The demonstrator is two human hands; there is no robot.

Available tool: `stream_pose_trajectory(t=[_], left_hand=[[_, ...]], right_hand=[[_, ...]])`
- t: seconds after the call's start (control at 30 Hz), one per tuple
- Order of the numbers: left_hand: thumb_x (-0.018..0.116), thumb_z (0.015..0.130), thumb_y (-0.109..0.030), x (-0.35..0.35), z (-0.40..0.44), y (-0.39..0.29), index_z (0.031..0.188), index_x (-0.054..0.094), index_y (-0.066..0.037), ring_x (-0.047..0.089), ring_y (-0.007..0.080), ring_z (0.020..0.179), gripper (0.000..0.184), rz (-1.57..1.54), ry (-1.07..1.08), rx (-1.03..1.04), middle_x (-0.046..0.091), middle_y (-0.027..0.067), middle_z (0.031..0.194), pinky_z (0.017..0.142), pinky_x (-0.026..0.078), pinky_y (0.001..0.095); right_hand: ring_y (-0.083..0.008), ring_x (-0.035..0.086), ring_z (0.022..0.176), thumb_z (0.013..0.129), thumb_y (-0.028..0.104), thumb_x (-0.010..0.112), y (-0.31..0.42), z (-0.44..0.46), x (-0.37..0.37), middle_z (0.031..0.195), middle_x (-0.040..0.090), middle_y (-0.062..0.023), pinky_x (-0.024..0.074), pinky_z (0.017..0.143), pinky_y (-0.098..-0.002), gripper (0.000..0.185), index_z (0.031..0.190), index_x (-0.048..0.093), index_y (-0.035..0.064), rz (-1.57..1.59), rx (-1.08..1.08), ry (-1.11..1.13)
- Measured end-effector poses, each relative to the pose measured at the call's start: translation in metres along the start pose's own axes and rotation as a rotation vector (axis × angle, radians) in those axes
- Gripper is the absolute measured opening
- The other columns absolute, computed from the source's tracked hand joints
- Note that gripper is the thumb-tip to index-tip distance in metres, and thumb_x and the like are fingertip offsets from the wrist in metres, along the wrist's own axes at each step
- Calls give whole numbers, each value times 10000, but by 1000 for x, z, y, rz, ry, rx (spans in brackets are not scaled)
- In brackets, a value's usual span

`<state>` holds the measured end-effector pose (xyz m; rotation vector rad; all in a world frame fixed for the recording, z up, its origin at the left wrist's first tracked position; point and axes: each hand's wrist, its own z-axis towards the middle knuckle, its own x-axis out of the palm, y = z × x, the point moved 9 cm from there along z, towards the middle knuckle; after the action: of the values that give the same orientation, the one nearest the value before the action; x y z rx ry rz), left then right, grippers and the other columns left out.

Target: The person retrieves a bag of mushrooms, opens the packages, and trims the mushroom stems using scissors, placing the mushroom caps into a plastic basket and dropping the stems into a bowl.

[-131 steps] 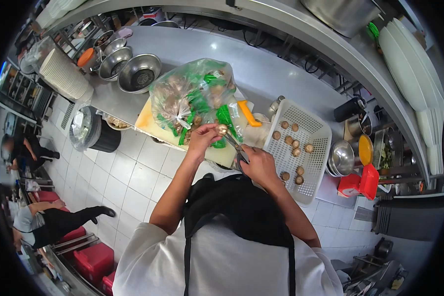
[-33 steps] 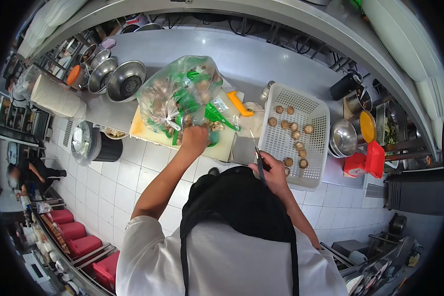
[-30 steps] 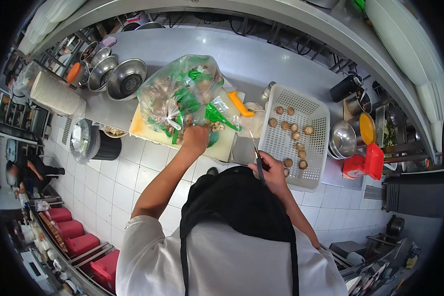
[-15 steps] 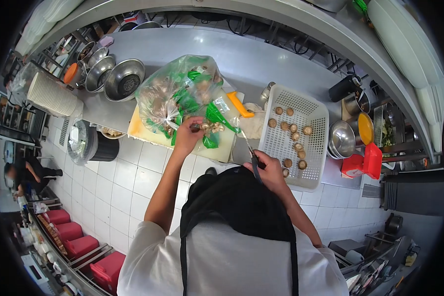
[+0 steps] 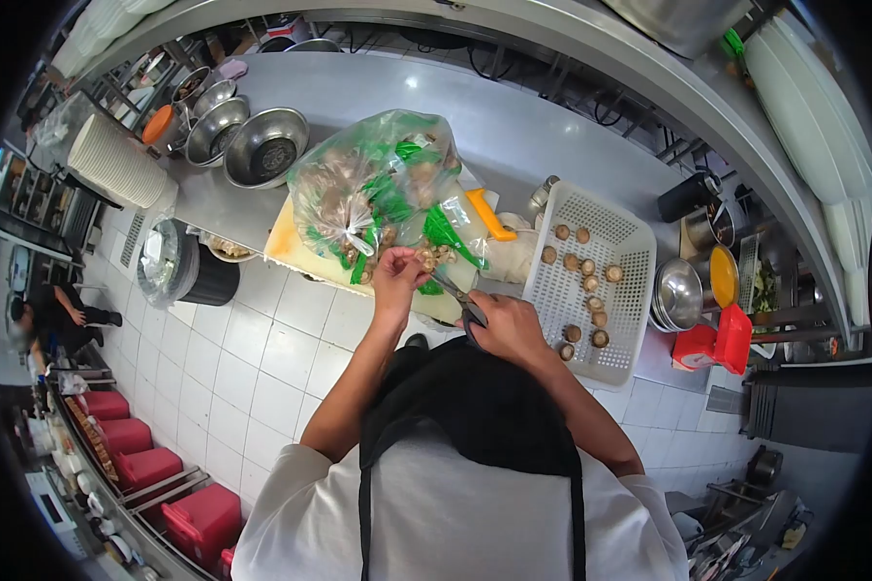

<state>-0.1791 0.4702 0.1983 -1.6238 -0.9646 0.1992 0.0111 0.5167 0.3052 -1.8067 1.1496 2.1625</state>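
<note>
Pinched in the fingers of my left hand is a mushroom, held over the front of a pale cutting board. My right hand grips a pair of scissors by the black handles, and the blades reach toward that mushroom. More mushroom pieces lie just behind my left fingers, beside green plastic wrapping. A large clear bag with mushrooms and green packaging inside rests on the board. To the right, a white perforated basket holds several brown mushrooms, spread apart.
Metal bowls stand at the back left, near stacked white containers. An orange-handled item lies behind the wrapping. A red scale and steel bowls sit right of the basket. Another person is far left.
My right hand has brought the scissors up and left, close to my left hand. The left hand now holds a mushroom out at its fingertips. The whole view has shifted slightly.
</note>
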Motion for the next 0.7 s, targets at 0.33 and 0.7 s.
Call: stream_pose_trajectory(t=[0.33,0.7], left_hand=[[599,1022,-145,16,-12,8,1371,525,-90,602,94,863,361,-53,-2,26,616,-3,951,807,553,302],[576,1046,-248,23,-13,18,1169,627,-71,676,144,861,222,-187,-37,-73,717,55,1033,772,538,289]], right_hand=[[-380,713,804,872,415,727,3,9,2,866,719,-193,563,726,-481,501,1192,668,35,-75,68,37],[-357,706,782,896,351,698,4,13,9,884,697,-186,568,711,-452,507,1248,619,-5,-199,-51,-15]])
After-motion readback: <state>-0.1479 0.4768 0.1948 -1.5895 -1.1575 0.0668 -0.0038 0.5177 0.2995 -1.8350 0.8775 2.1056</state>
